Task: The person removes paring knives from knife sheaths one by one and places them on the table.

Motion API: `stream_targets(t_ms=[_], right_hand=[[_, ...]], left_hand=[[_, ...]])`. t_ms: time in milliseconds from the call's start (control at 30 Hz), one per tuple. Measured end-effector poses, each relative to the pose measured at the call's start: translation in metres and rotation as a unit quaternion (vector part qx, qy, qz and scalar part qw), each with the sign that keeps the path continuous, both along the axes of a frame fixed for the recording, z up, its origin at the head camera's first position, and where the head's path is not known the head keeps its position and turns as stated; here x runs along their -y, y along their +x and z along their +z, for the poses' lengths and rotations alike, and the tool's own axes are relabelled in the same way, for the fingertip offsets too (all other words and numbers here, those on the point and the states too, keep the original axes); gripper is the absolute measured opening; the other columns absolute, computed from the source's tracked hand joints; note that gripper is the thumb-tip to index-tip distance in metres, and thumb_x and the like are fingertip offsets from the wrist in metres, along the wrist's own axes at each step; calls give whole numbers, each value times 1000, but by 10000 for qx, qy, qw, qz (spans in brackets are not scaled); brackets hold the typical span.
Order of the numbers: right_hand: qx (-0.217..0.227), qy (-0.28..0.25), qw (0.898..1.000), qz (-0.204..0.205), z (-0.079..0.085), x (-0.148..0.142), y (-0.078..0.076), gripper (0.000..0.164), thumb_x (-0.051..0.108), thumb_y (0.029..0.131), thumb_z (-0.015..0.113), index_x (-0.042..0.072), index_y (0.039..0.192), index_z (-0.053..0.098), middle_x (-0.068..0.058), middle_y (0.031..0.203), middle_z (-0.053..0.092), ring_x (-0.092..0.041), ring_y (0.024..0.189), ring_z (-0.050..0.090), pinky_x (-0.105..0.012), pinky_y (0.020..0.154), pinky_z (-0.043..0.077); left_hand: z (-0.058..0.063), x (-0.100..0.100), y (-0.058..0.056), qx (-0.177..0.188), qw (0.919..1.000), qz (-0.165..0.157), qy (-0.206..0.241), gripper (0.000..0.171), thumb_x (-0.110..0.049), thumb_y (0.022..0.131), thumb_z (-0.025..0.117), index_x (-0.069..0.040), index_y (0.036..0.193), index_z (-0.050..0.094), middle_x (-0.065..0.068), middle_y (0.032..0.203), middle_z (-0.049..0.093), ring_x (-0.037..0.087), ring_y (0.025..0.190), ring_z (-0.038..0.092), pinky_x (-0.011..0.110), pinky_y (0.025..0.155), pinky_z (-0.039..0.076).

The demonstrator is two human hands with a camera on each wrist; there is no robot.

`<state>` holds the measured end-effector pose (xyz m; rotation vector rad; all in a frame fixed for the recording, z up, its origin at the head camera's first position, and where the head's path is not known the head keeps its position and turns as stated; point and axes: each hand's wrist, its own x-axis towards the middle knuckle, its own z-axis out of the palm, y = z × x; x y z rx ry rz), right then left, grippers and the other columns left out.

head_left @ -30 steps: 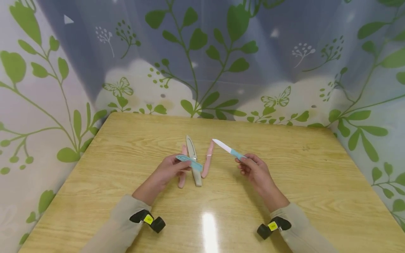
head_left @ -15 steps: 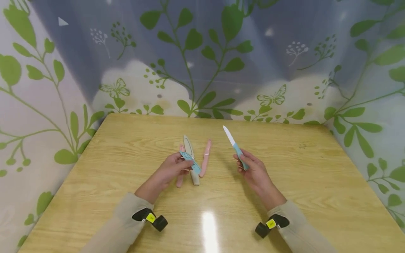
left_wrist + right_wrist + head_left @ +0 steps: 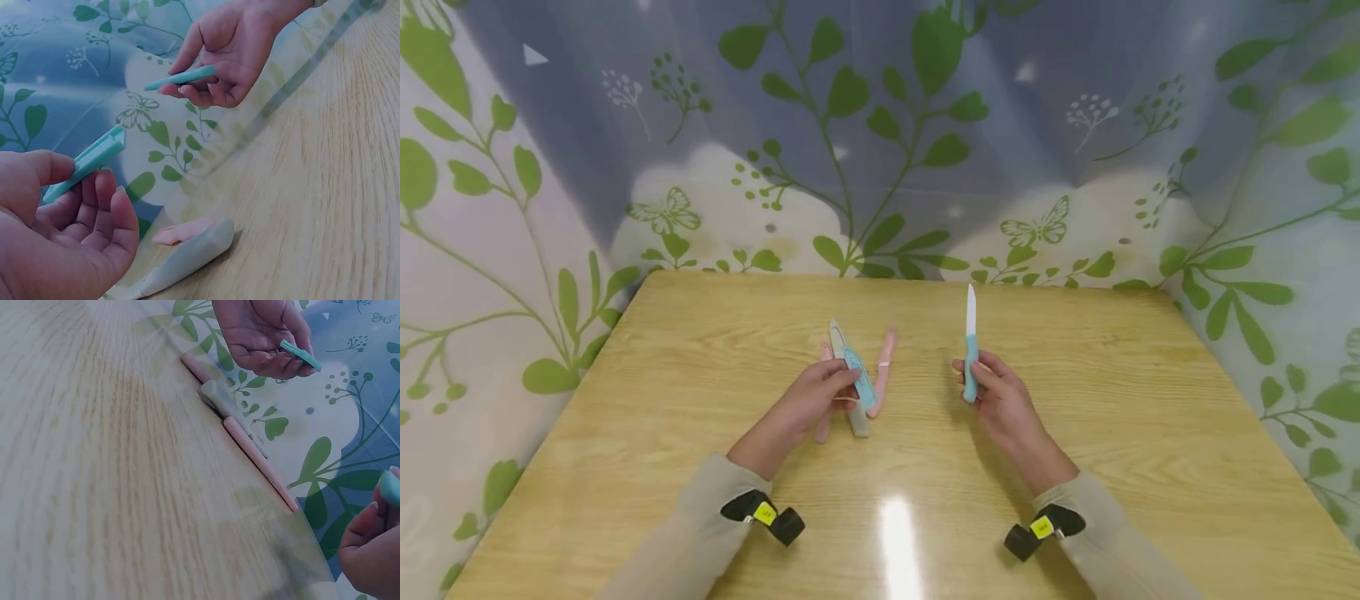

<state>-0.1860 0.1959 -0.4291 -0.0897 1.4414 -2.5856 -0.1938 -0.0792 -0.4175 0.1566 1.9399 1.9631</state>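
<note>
My left hand (image 3: 820,390) pinches a light-blue knife sheath (image 3: 860,377) between thumb and fingers, above the sheathed knives. In the left wrist view the sheath's (image 3: 94,159) slotted end points up and away from the palm. My right hand (image 3: 1000,396) holds a small knife by its light-blue handle (image 3: 972,367); the white blade (image 3: 972,310) is bare and points to the far side. Hand and sheath stand well apart from the knife. In the right wrist view only the end of the blue handle (image 3: 390,487) shows at the edge.
Under the left hand lie a grey-beige sheathed knife (image 3: 860,427) and a pink one (image 3: 822,429), both partly hidden. A second pink sheathed knife (image 3: 883,367) lies just to their right. The wooden table (image 3: 1120,467) meets a leaf-print curtain (image 3: 895,167) at the back.
The right hand has turned the knife from pointing left to pointing straight away, moving it farther from the sheath. The left hand has turned the sheath to a steeper angle.
</note>
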Motion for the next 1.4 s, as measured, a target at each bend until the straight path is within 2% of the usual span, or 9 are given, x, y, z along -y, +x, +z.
stream_targets(t_ms=[133, 367, 533, 700, 867, 1000, 1133, 1233, 1400], right_hand=[[163, 102, 9997, -157, 0, 0, 1, 17, 1, 100, 42, 10, 109, 54, 1, 93, 74, -12, 87, 64, -23, 75, 51], [21, 468, 9989, -36, -2, -5, 2, 18, -2, 98, 46, 10, 108, 54, 0, 94, 74, -14, 90, 66, -26, 76, 54], [-27, 1106, 9937, -152, -9, -6, 4, 15, 1, 98, 49, 5, 112, 51, 3, 92, 72, -15, 92, 66, -25, 75, 55], [30, 1567, 9868, -407, -10, -6, 3, 13, 7, 97, 53, 4, 110, 54, 5, 86, 63, -10, 79, 63, -23, 68, 54], [187, 1746, 9835, -427, -12, -11, 1, 13, 8, 95, 58, 6, 108, 58, 5, 84, 63, -9, 73, 62, -22, 65, 54], [176, 2271, 9726, -466, -12, -17, -1, 20, 11, 93, 62, 3, 110, 59, 8, 81, 67, -7, 72, 64, -21, 65, 55], [105, 2863, 9572, -409, -12, -23, -2, 36, 12, 91, 64, -9, 118, 53, 13, 78, 69, -6, 69, 64, -23, 67, 56], [99, 3069, 9510, -364, -11, -26, -3, 42, 12, 91, 65, -14, 121, 50, 14, 76, 69, -6, 68, 64, -23, 66, 56], [75, 3315, 9429, -325, -8, -32, -2, 44, 14, 91, 65, -14, 121, 49, 14, 74, 69, -6, 66, 62, -21, 63, 54]], left_hand=[[0, -1, 2, 21, 10000, -26, 73, 17, -11, 100, 48, 2, 95, 57, 3, 79, 56, 14, 75, 55, 25, 71, 51], [-1, -12, 0, -222, 9993, -190, 220, 28, -8, 97, 54, 10, 118, 54, 1, 82, 61, 11, 74, 59, 24, 72, 53], [1, -23, -2, -258, 9993, -151, 218, 26, -7, 94, 58, 7, 115, 56, 1, 81, 65, 15, 76, 62, 28, 72, 53], [1, -28, -5, -228, 9996, -128, 50, 24, -8, 93, 60, 4, 113, 58, 1, 82, 66, 24, 82, 64, 35, 75, 53], [-2, -34, -7, -167, 9998, -132, 6, 23, -7, 92, 62, 4, 112, 60, 4, 85, 66, 18, 78, 65, 40, 80, 54], [-6, -43, -11, -208, 9995, -204, 78, 25, -7, 92, 63, 4, 114, 61, 6, 88, 66, 13, 76, 65, 40, 82, 55], [-8, -52, -13, -185, 9996, -170, 131, 25, -6, 91, 63, 5, 113, 61, 6, 88, 64, 13, 73, 65, 43, 83, 55], [-7, -58, -12, -169, 9996, -154, 172, 25, -4, 91, 62, 7, 113, 60, 6, 87, 63, 13, 72, 64, 46, 84, 54], [-8, -65, -11, -168, 9995, -220, 160, 25, -5, 91, 63, 6, 113, 60, 8, 90, 64, 14, 75, 64, 45, 84, 55]])
